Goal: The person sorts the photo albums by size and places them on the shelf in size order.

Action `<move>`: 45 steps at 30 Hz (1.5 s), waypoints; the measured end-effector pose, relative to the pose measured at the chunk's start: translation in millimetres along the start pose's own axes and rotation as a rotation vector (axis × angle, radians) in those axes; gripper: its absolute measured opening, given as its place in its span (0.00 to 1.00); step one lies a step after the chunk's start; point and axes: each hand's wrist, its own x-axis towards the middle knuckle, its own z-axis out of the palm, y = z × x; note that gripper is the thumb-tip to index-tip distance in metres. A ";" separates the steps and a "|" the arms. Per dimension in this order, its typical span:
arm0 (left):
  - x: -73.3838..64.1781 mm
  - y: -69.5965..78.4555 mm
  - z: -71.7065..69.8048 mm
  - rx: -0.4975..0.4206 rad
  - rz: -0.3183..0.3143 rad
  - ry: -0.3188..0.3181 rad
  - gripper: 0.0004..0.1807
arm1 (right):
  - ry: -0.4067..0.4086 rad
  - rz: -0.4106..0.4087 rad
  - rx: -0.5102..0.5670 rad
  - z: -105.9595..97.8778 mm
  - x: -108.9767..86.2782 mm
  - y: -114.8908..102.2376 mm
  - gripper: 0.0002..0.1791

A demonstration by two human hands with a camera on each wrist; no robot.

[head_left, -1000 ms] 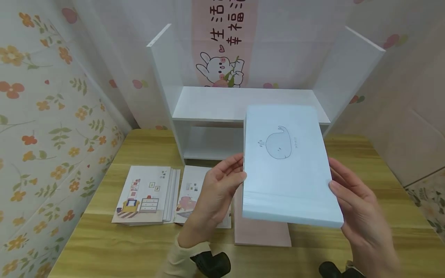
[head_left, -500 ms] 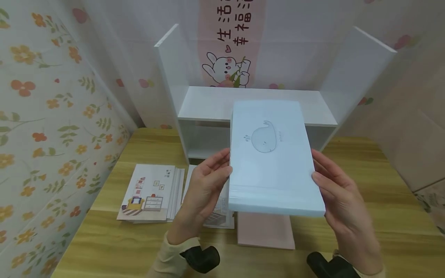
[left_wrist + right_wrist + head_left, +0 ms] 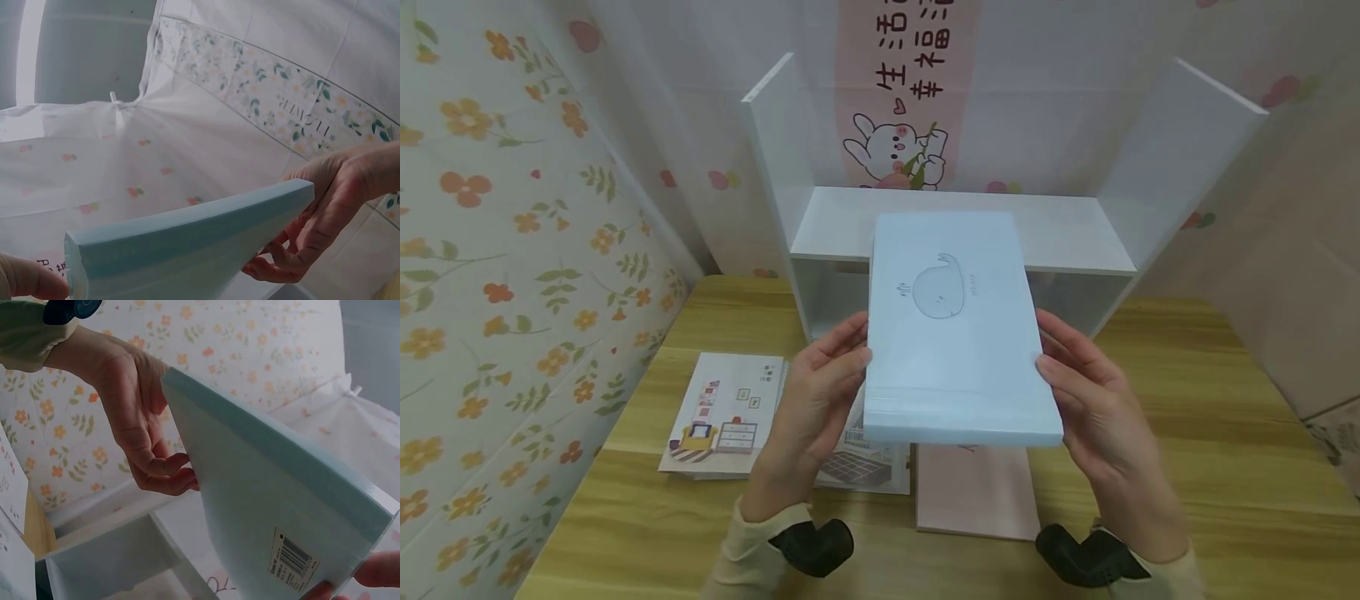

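"Leftward the blue book (image 3: 955, 350) has gone, across the front of the shelf, both hands with it."

"Where does that put it?"

"Up in the air, over the wood-grain table (image 3: 1225, 433) and before the white shelf (image 3: 842, 221). From the person's head, its far end overlaps the upper board."

"And its long axis?"

"Running away from the person, towards the shelf, far end a shade to the left. Cover up, a short edge facing the person."

"What's on the table?"

"A pink notebook (image 3: 977, 500), more of its near end uncovered than a second ago. To its left lies a booklet (image 3: 872, 467), its upper part now hidden; farther left, a stack of illustrated booklets (image 3: 730, 408)."

"How are the hands?"

"Narrow, both. The left hand (image 3: 812, 396) pinches the left long edge, the right hand (image 3: 1101, 408) the right one."

"Anything smaller?"

"A whale drawing (image 3: 938, 292) on the cover, lying sideways, spout to the left. Underneath, a barcode label (image 3: 290, 559)."
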 end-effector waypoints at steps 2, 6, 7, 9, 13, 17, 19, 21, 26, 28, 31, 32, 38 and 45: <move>0.8 1.9 -2.2 -0.015 -0.002 0.008 0.27 | 0.002 0.008 -0.009 3.6 2.7 1.0 0.25; 3.1 6.4 -7.1 -0.045 -0.007 0.018 0.26 | 0.004 0.019 -0.011 11.1 8.9 2.6 0.25; 3.6 7.5 -8.6 -0.046 -0.008 0.018 0.25 | 0.009 0.020 -0.013 13.1 10.5 3.0 0.25; 4.8 9.9 -11.6 -0.049 -0.006 0.021 0.25 | 0.017 0.020 -0.022 17.3 14.1 4.0 0.24; 7.7 14.2 -17.9 -0.057 0.005 0.023 0.25 | 0.034 0.020 -0.047 26.1 21.6 7.5 0.23; 11.8 18.1 -23.7 -0.075 0.010 0.025 0.24 | 0.039 0.022 -0.046 33.9 29.4 10.9 0.23; 14.3 20.0 -26.5 -0.084 0.005 0.029 0.24 | 0.045 0.025 -0.032 37.5 33.3 12.3 0.22; 17.2 22.0 -29.2 -0.089 -0.001 0.027 0.24 | 0.052 0.025 -0.022 41.1 37.3 13.6 0.22; 26.4 27.0 -36.7 -0.100 -0.028 0.031 0.21 | 0.089 0.013 -0.034 50.5 48.0 17.2 0.20; 30.4 28.6 -39.2 -0.096 -0.032 0.039 0.21 | 0.105 0.014 -0.039 53.8 52.0 18.4 0.21; 35.4 30.3 -43.4 -0.076 -0.031 0.047 0.23 | 0.116 0.027 -0.034 57.3 57.2 20.2 0.22; 36.9 30.8 -44.8 -0.069 -0.033 0.048 0.24 | 0.119 0.032 -0.036 58.3 58.6 20.9 0.22; 43.3 32.6 -50.5 -0.050 -0.044 0.046 0.27 | 0.123 0.045 -0.047 62.6 66.6 24.7 0.27; 48.4 34.5 -52.1 -0.054 -0.019 0.080 0.25 | 0.143 0.040 -0.033 66.8 75.0 27.8 0.27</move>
